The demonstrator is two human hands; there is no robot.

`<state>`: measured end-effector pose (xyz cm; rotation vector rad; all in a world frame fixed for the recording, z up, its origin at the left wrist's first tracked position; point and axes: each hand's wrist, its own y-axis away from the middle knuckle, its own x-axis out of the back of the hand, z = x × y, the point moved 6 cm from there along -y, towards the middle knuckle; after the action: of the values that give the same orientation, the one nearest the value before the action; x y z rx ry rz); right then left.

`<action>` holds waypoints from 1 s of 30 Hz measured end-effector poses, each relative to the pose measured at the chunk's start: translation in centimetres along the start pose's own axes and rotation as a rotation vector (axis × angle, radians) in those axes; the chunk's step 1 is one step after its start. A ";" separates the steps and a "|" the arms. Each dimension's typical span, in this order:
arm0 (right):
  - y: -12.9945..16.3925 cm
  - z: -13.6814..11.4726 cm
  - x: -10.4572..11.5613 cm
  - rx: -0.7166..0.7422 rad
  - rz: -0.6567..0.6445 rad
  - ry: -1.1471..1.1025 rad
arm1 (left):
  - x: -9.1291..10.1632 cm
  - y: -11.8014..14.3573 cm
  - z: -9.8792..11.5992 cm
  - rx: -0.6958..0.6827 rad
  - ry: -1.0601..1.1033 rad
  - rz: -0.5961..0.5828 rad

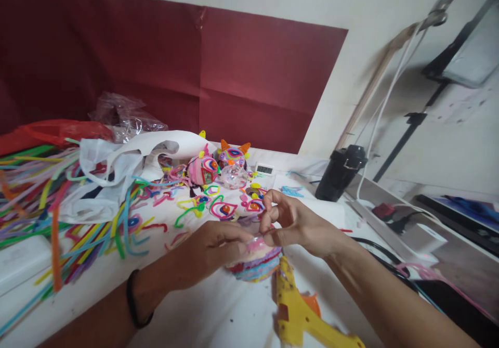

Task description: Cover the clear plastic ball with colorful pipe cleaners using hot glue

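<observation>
A: What sits in the grip?

B: A small round craft ball (pixel 255 265), wrapped in bands of pink, blue and yellow fuzzy wire. The left hand (pixel 212 246) cups it from its left side, fingers closed on it. The right hand (pixel 288 223) comes over the top, thumb and forefinger pinched together on a pale pink bit at the ball's crown.

A: Where is it, exactly?

B: Just above the white tabletop (pixel 218 311), between the two hands. A yellow glue gun (pixel 302 314) lies right below and toward the person.

A: How would it handle?

B: Light, I judge, and soft on the outside; the fuzzy surface gives friction, so it shouldn't slip. The wrapping looks easy to dislodge, so hold it round the sides, gently, and leave the top free.

A: And beyond the grip?

B: Two finished decorated balls (pixel 218 166) with little horns, flat wire eye shapes (pixel 224 210), and off to the left a heap of loose coloured wires (pixel 58 218) and a white bag (pixel 117 166).
</observation>
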<state>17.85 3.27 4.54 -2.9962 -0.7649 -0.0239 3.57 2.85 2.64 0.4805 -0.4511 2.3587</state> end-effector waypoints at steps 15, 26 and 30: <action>0.2 -0.4 -0.4 0.022 -0.033 -0.037 | -0.8 0.1 0.4 0.010 0.103 -0.050; -0.1 0.5 0.3 0.008 -0.104 -0.104 | -1.1 0.2 0.2 0.085 0.396 -0.035; -0.1 0.3 0.4 0.017 -0.115 -0.026 | -0.9 0.2 0.2 0.041 0.240 -0.032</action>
<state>18.13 3.55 4.30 -2.9385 -0.9339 0.0171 4.12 2.15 2.38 0.2163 -0.2818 2.3607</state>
